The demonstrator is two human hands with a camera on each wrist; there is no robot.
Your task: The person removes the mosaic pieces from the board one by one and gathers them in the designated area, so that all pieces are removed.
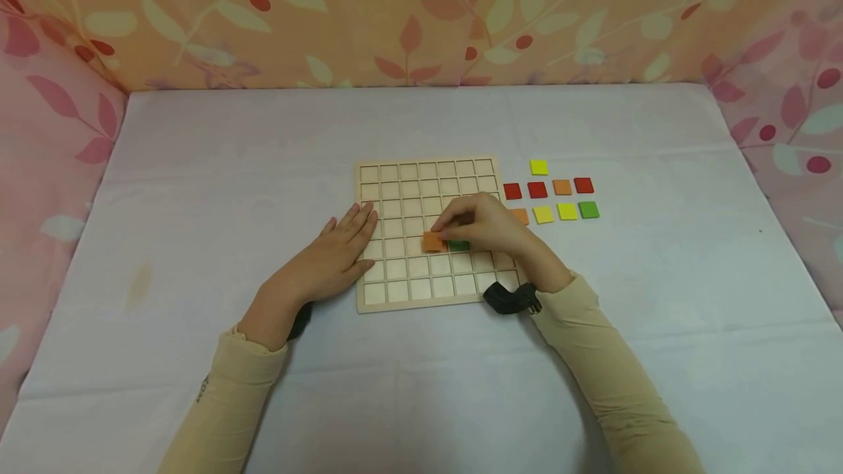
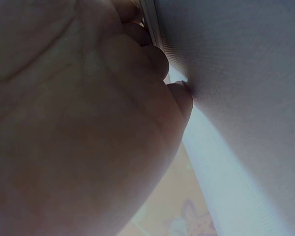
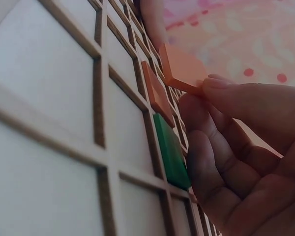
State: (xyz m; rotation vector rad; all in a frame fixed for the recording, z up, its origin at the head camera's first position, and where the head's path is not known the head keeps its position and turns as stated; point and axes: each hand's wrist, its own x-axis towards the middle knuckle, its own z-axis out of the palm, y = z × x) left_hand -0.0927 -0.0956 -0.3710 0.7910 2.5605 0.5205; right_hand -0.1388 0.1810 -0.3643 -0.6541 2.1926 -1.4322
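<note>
My right hand pinches an orange square tile by one edge between thumb and fingers, just above the wooden grid board. In the right wrist view this held tile is tilted and apart from the board. Below it a second orange tile sits in a cell, beside a green tile in the neighbouring cell. My left hand lies with straight fingers on the board's left edge. The left wrist view shows mostly its palm.
Right of the board lie loose tiles: a yellow tile at the back, red tiles and an orange one in a row, then yellow tiles and a green one. Floral cloth borders the white table.
</note>
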